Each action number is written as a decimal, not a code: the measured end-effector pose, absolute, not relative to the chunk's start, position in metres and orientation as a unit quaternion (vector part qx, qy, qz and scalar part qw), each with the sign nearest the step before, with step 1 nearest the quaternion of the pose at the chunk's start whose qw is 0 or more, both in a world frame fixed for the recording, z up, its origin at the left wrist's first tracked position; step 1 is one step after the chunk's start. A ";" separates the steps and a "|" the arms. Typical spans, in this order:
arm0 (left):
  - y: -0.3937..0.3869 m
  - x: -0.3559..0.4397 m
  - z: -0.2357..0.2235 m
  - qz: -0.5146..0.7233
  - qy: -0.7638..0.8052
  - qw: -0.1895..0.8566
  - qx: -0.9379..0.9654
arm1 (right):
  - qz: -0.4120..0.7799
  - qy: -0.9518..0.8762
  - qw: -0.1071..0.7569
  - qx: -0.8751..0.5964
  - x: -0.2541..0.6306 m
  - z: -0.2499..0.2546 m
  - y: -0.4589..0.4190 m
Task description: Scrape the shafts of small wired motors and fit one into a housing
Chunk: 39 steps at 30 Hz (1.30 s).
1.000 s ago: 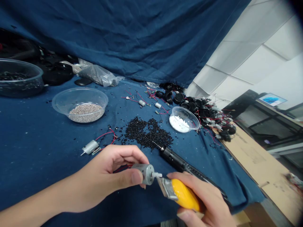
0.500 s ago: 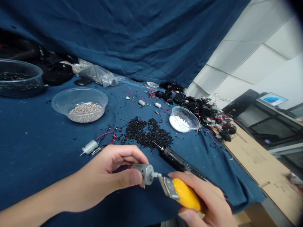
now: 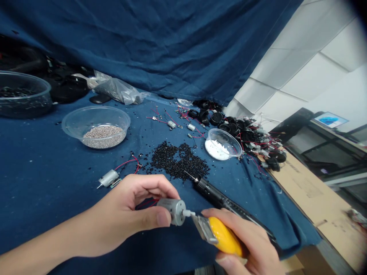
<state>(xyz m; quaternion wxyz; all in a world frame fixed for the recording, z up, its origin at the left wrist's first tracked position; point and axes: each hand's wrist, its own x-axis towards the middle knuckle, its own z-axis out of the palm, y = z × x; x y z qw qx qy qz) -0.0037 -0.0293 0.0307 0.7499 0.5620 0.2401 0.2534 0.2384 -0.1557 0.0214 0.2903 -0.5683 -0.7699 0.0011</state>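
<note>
My left hand (image 3: pixel 143 210) is closed around a small silver electric motor (image 3: pixel 175 211), its shaft end turned to the right. A white plastic piece (image 3: pixel 188 213) sits on the shaft, and red wires run back under my fingers. In my right hand (image 3: pixel 249 240) is a yellow-handled utility knife (image 3: pixel 225 235) with a metal head. The knife's tip is right at the end of the white piece; whether they touch I cannot tell. Behind my right hand lies a black electric screwdriver (image 3: pixel 223 200), pointing up and left.
Black screws (image 3: pixel 180 160) lie heaped mid-table. A bowl of silver screws (image 3: pixel 96 130) is at left, a smaller bowl of white pieces (image 3: pixel 222 145) at right. A second motor (image 3: pixel 109 178) rests left of my hand. Black housings and wired parts (image 3: pixel 249 133) pile up at right.
Hardly anything differs. The motor has shifted very slightly left and down in my left hand, and the knife stays close to the white piece.
</note>
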 end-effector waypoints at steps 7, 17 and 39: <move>-0.034 -0.007 0.031 0.212 0.214 0.771 0.561 | -0.029 -0.749 0.315 -0.582 0.234 0.022 -0.152; -0.030 -0.003 0.027 0.255 0.232 0.734 0.585 | -0.008 -0.767 0.314 -0.560 0.233 0.030 -0.151; -0.039 -0.007 0.029 0.206 0.232 0.755 0.578 | -0.044 -0.743 0.309 -0.592 0.235 0.022 -0.152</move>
